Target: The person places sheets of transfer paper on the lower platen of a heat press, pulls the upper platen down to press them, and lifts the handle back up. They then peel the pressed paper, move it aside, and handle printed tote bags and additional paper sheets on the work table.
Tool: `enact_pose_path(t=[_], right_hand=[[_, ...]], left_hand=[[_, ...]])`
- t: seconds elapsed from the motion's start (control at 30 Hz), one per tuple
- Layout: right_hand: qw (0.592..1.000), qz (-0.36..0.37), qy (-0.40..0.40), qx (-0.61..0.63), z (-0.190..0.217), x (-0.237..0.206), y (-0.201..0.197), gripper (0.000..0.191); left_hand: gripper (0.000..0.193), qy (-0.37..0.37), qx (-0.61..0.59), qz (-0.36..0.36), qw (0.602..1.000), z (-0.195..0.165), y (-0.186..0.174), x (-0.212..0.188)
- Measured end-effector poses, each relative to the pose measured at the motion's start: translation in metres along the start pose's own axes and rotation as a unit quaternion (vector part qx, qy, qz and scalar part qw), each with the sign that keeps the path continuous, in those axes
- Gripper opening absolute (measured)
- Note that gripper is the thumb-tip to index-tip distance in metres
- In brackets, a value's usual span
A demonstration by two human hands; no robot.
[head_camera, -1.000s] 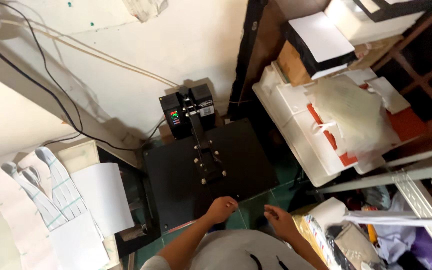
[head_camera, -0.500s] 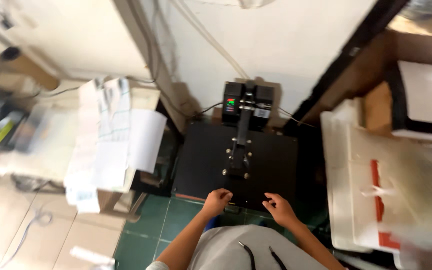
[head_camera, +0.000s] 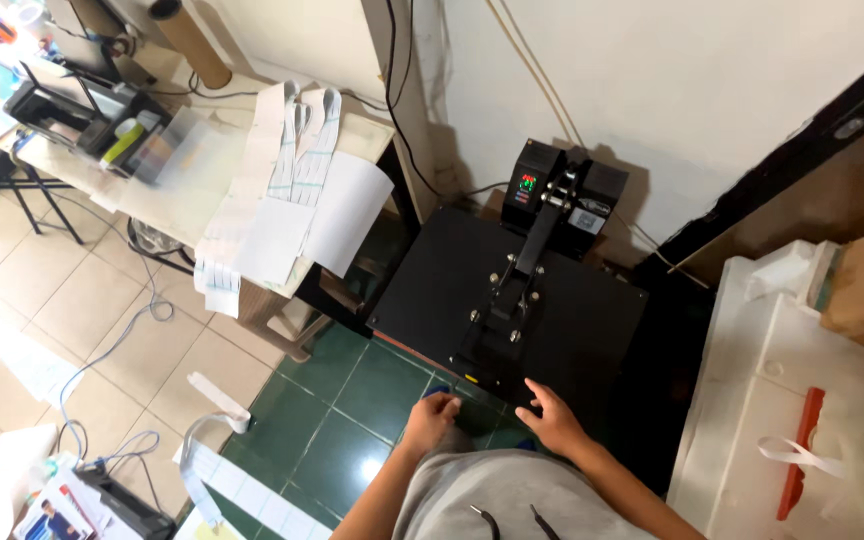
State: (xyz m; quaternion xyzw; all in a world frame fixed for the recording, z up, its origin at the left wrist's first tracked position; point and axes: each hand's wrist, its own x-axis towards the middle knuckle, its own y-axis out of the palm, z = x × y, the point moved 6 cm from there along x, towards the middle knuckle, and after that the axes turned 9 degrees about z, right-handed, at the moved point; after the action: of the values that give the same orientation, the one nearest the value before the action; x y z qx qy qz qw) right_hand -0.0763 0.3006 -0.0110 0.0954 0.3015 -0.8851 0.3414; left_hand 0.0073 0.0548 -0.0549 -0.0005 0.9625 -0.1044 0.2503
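You are reaching both hands to the front edge of the closed black heat press. Left hand is curling loosely, gripping nothing; right hand is lying open, fingers spread. Judged step: approach. Next move likely needs a firm handle grip.

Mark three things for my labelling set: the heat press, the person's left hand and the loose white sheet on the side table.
heat press [head_camera: 432,290], head view, bare black top plate.
left hand [head_camera: 430,418], head view, back of hand.
white sheet [head_camera: 350,210], head view, sheet's middle.
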Motion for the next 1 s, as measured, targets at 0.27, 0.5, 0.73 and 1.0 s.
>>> enact_pose_path(t=[0.27, 0.5, 0.73, 1.0], right_hand=[[0.997, -0.004, 0.083, 0.000, -0.031, -0.041, -0.028, 0.062], [0.982, -0.078, 0.167, 0.035, -0.074, -0.082, -0.052, 0.062], [0.975, -0.144, 0.154, 0.076, -0.088, -0.102, -0.050, 0.066], [0.978, -0.115, 0.167, 0.055, -0.062, -0.081, -0.039, 0.084]], left_hand=[[0.035, 0.047, 0.085, 0.041, 0.994, -0.020, 0.037, 0.017], [0.041, 0.105, 0.160, 0.125, 0.974, -0.060, 0.090, 0.049], [0.044, 0.103, 0.173, 0.202, 0.958, -0.074, 0.119, 0.064], [0.056, 0.094, 0.240, 0.212, 0.943, -0.096, 0.087, 0.073]])
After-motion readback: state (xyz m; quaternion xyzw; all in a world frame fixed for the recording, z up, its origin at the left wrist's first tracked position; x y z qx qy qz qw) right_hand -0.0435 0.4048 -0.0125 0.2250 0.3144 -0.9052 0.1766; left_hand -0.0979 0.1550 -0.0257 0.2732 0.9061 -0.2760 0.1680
